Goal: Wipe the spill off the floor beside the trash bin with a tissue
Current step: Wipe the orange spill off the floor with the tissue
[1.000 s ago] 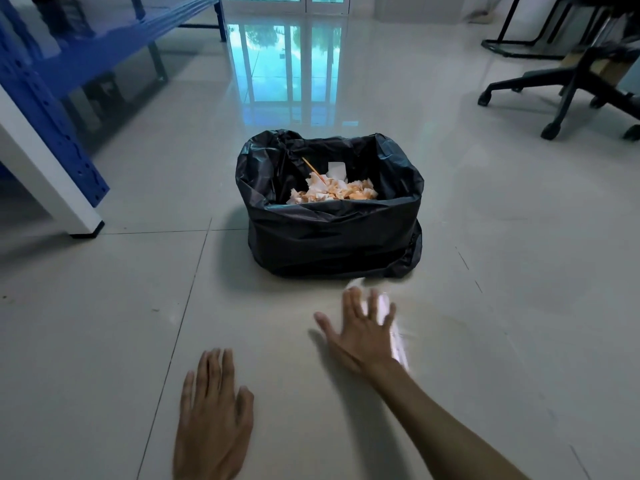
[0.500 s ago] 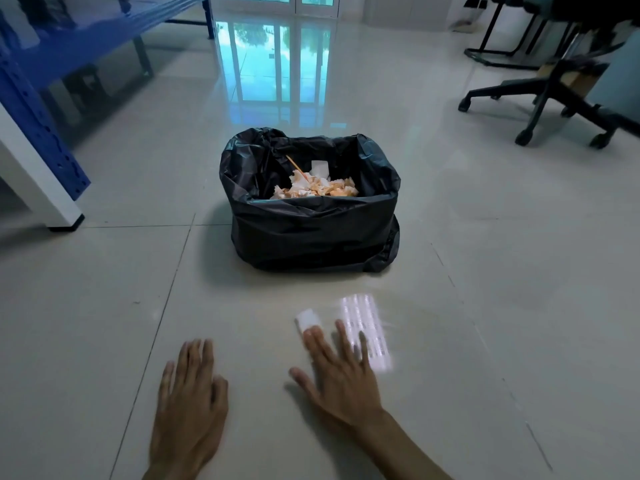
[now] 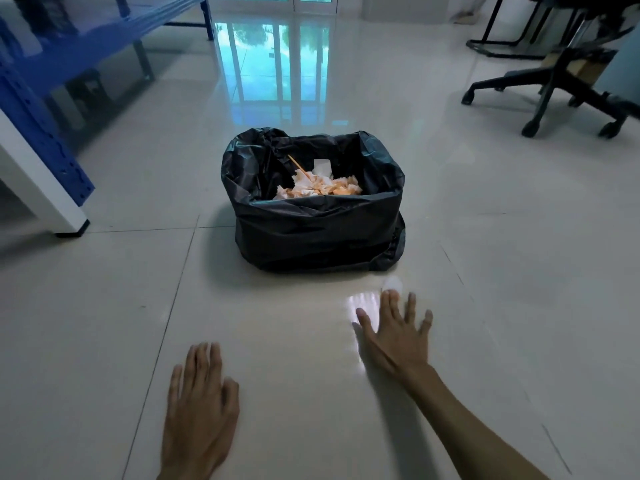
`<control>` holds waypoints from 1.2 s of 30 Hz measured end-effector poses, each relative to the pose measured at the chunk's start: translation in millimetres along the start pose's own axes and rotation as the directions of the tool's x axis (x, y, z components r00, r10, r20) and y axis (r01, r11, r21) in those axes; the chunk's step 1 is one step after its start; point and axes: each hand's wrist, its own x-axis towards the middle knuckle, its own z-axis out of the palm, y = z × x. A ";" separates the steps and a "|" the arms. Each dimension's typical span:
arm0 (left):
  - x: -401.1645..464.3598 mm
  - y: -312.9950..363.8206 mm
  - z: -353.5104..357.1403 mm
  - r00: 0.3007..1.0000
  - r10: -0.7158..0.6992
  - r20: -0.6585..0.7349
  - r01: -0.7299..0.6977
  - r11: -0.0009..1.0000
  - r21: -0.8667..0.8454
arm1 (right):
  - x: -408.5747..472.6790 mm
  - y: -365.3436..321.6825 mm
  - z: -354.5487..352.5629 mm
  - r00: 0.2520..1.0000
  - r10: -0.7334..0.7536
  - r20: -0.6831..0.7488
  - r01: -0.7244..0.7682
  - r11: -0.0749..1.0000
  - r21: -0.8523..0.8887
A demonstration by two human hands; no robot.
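Note:
A black-bagged trash bin (image 3: 311, 230) stands on the pale tiled floor, with crumpled white and orange paper inside. In front of its right corner, my right hand (image 3: 394, 336) lies flat with fingers spread, pressing a white tissue (image 3: 392, 283) to the floor. Only a small part of the tissue shows past my fingertips. A bright glossy patch (image 3: 360, 304) shines on the tile just left of that hand. My left hand (image 3: 201, 410) rests palm-down on the floor nearer to me and holds nothing.
A blue metal shelf frame with a white leg (image 3: 41, 181) stands at the left. The wheeled base of an office chair (image 3: 554, 98) sits at the back right. Glass doors reflect in the floor behind the bin.
My right hand slid the tissue toward me and leftward, then back out to the right, up near the bin's right corner. My left hand stayed planted on the floor.

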 end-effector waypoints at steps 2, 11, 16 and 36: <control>-0.2 1.3 -0.8 1.000 0.004 -0.005 -0.004 1.000 -0.008 | -5.4 -45.6 11.7 0.987 -0.157 0.021 0.157 0.988 0.006; -3.1 2.3 -3.6 1.000 0.009 -0.016 -0.010 0.999 -0.051 | -83.1 -98.4 58.0 0.869 -0.488 -0.083 0.487 0.873 -0.039; -3.2 3.1 -6.1 1.000 -0.002 -0.002 0.002 0.997 -0.073 | -81.4 -85.7 47.2 0.843 -0.527 -0.104 0.522 0.850 -0.072; -5.1 7.0 -13.4 0.999 -0.008 -0.032 0.004 0.993 -0.117 | 1.4 -123.4 9.3 0.819 -0.566 -0.096 0.574 0.812 0.107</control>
